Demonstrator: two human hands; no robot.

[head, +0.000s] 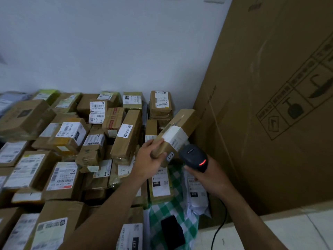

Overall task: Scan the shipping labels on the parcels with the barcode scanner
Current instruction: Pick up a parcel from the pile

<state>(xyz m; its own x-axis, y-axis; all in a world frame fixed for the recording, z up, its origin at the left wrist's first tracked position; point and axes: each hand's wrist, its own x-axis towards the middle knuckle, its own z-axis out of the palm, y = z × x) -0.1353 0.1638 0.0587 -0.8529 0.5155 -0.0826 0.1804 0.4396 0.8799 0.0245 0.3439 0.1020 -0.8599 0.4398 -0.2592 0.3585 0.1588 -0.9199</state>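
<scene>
Gripping parcel [175, 134] left hand [150, 160]; right hand [207, 175] grips scanner [194, 156].

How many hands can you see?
2. The left hand grips a parcel in the middle of the view. The right hand grips the scanner just right of it. No others seem hidden.

The person's arms are bare up to the picture's edge: the left forearm [108, 204] at seven o'clock, the right forearm [252, 219] at five o'clock. The left hand [149, 160] and right hand [211, 177] are bare too.
</scene>
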